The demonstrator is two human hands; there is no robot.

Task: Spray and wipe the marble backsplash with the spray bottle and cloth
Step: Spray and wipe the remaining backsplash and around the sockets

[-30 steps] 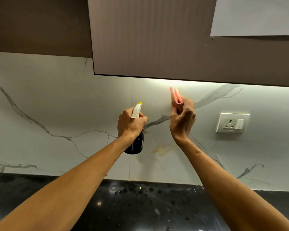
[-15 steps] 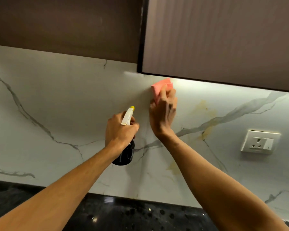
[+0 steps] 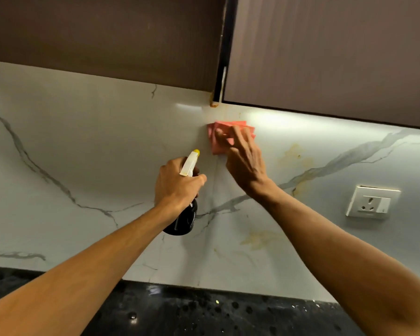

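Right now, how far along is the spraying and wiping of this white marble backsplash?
Done: nothing looks plainly finished; sprayed areas can't be told. In hand: the right hand presses the folded pink cloth on the white marble backsplash just under the brown cabinets, while the left hand grips the dark spray bottle. Left: yellowish stains right of the cloth and lower down.

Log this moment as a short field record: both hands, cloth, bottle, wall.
left hand: grips spray bottle, nozzle toward wall
right hand: fingers press pink cloth against marble backsplash
pink cloth: folded, just below upper cabinet
stains: yellowish patches right of cloth
socket: on backsplash, far right
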